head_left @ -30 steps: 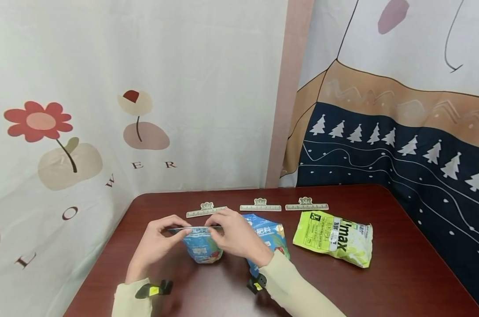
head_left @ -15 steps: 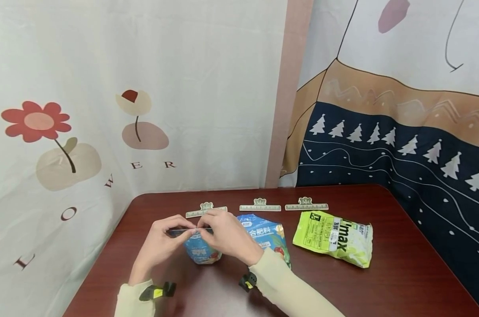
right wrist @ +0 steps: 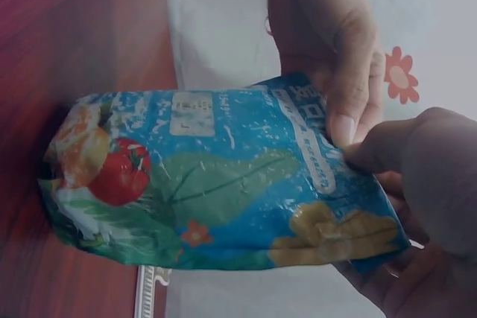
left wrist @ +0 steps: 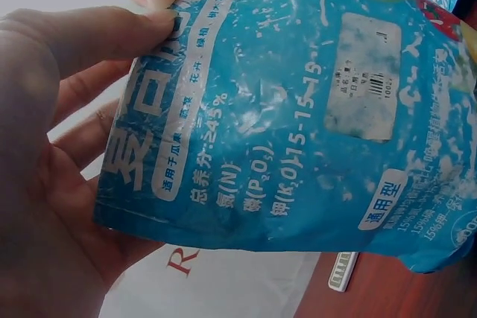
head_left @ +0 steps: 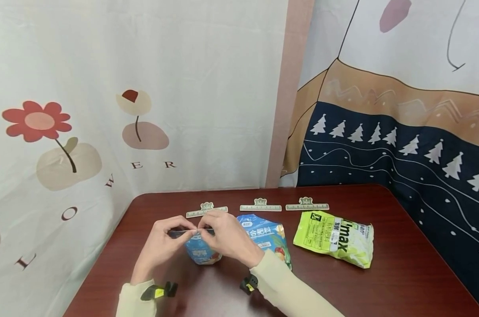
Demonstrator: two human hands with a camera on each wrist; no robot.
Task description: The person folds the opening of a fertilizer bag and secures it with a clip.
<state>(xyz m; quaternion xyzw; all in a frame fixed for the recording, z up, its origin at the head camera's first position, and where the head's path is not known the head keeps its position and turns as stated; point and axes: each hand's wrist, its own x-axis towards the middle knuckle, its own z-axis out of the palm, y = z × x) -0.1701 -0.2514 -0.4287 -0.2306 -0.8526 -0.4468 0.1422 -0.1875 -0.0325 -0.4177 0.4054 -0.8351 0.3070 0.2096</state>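
A blue fertilizer bag [head_left: 201,252] with fruit and vegetable pictures stands upright between my hands; whether its base rests on the table I cannot tell. My left hand [head_left: 160,244] pinches its top edge with thumb and fingers. From the right, my right hand [head_left: 227,235] pinches the same edge, thumbs nearly meeting at the middle. The left wrist view shows the bag's printed front [left wrist: 261,124] drawn fairly flat at the top. In the right wrist view, the right thumb [right wrist: 380,147] lies near the left thumb [right wrist: 344,121] on the bag.
A second blue bag [head_left: 265,237] lies right of my right hand, partly covered by it. Farther right is a green bag [head_left: 334,237]. Behind them, a left clip [head_left: 206,211], a middle clip [head_left: 260,207] and a right clip [head_left: 307,205] lie along the table's [head_left: 402,264] back.
My right hand has slid left along the bag's top edge, bringing the thumbs together. More of the second blue bag shows. In the last half second hardly anything has moved.
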